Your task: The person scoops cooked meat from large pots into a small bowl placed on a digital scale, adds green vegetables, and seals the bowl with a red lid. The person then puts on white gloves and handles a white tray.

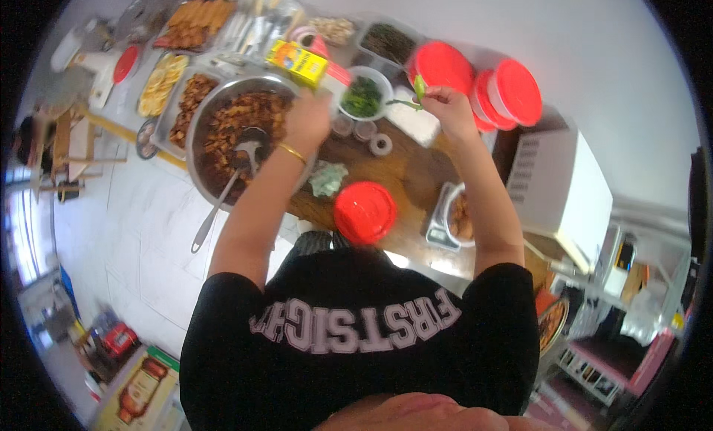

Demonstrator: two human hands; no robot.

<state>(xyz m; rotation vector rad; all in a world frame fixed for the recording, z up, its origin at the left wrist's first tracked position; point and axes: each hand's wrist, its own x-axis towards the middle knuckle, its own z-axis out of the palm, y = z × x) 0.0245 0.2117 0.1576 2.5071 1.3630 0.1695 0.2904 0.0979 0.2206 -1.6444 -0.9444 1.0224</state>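
Observation:
My left hand (309, 119), blurred and with a gold bangle at the wrist, is over the right rim of a large steel bowl (193, 152) of brown stewed food. Its fingertips meet the lower edge of a yellow printed box (297, 63); whether they grip it is unclear. Inside the bowl rests a metal ladle (214, 208), its handle over the near rim. My right hand (448, 108) pinches a green leafy vegetable piece (419, 88). Just left of that hand stands a white bowl (388, 91) holding cooked greens (361, 97).
Red-lidded tubs (443, 69) stand at the back right. Nearer me are a red lid (365, 212), crumpled pale plastic (327, 178), small round containers (381, 145) and a bowl on a kitchen scale (440, 230). Food trays (161, 83) line the left; a white box-shaped appliance (557, 191) is at right.

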